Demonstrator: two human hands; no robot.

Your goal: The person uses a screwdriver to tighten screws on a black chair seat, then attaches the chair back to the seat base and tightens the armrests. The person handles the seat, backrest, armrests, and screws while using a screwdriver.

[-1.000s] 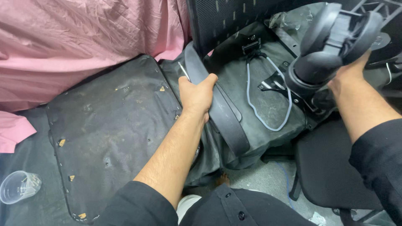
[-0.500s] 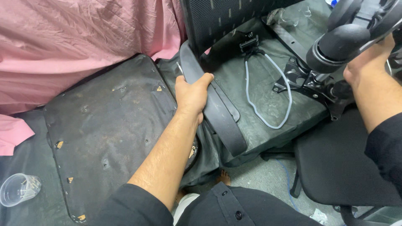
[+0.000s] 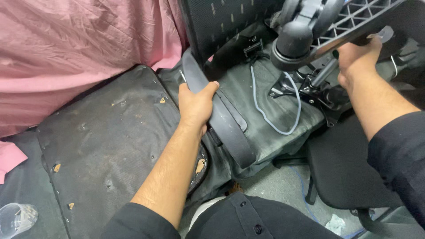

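Left hand [image 3: 196,105] clenched around the grey armrest [image 3: 221,119], fingers over its top edge; right hand [image 3: 356,59] gripping the chair base [image 3: 310,31].

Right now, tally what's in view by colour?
Black: 3 - armrest, mesh back, seat board
Pink: 1 - cloth
Grey: 1 - cable
Clear: 1 - cup
Total: 6
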